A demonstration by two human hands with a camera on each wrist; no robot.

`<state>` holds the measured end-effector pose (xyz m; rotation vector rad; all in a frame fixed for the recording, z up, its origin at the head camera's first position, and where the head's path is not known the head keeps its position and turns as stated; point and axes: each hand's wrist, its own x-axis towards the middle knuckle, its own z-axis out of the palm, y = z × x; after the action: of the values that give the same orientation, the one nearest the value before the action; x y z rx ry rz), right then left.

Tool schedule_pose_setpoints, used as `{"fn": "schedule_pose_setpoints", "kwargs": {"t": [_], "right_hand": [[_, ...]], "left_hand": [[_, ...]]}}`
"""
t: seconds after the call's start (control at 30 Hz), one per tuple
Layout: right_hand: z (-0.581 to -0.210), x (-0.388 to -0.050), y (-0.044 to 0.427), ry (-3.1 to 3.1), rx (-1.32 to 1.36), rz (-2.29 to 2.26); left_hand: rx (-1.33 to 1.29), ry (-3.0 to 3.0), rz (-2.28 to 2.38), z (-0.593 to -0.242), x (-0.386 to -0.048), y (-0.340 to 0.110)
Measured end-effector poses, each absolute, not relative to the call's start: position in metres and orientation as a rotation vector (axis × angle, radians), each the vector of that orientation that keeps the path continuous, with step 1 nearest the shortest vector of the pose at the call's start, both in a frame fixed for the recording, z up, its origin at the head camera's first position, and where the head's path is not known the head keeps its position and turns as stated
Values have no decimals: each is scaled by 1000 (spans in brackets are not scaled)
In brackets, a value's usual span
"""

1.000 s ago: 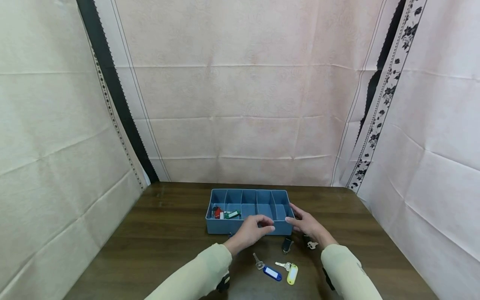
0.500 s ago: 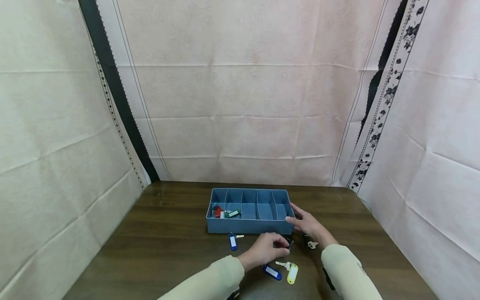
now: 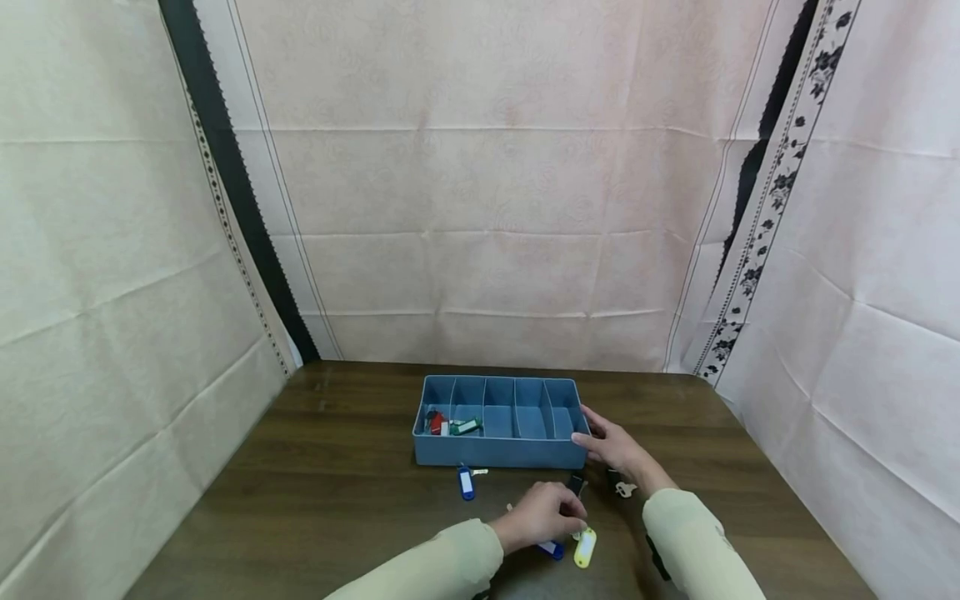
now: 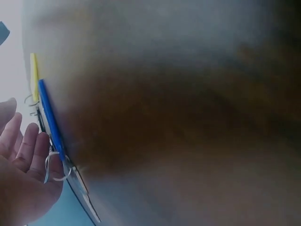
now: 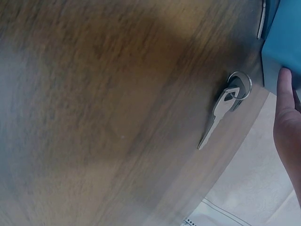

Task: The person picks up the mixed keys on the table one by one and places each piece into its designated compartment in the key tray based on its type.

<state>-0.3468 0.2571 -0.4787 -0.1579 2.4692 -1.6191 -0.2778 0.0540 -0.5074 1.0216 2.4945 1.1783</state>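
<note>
My left hand (image 3: 538, 512) hovers low over the keys, thumb and fingers bent and apart. Its fingertips are beside the key with the yellow tag (image 3: 585, 550); in the left wrist view a gap shows between thumb and fingers. Partly hidden under this hand is a key with a blue tag (image 3: 553, 551). My right hand (image 3: 618, 450) grips the near right corner of a blue compartment box (image 3: 495, 454), thumb at the front, fingers along the end. A red key tag (image 3: 437, 423) and a green key tag (image 3: 467, 427) lie in its left compartments.
Another blue-tagged key (image 3: 467, 483) lies before the box. A black-tagged key (image 3: 576, 483) sits between the hands. By the right wrist lies a ringed key (image 5: 218, 110) with a dark fob. Pale cloth (image 3: 480, 183) hangs behind the wooden table (image 3: 360, 425).
My left hand has moved from the box's front down and right, past the black-tagged key to the yellow-tagged one. The left blue-tagged key is uncovered. My right hand stays on the box.
</note>
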Motion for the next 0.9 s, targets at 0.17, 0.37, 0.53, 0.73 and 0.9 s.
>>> {"fn": "schedule_pose_setpoints", "kwargs": {"t": [0.17,0.37,0.53,0.73,0.9], "right_hand": [[-479,-347,257,2464,-136,-1629],[-477,-346,256,2475,-137,-1627],[-477,-347,256,2472,-155,-1615],[-477,-348,256,2459,-155,-1616],[-478,-348,256,2456,-168,-1620]], "left_hand": [[1089,2580,1066,-509,-277,60],[1123,2647,976,-511,-279,64],[1132,2657,944,-511,-280,64],[1112,2664,882,-507,-279,65],[1082,2641,871,-506,-278,64]]}}
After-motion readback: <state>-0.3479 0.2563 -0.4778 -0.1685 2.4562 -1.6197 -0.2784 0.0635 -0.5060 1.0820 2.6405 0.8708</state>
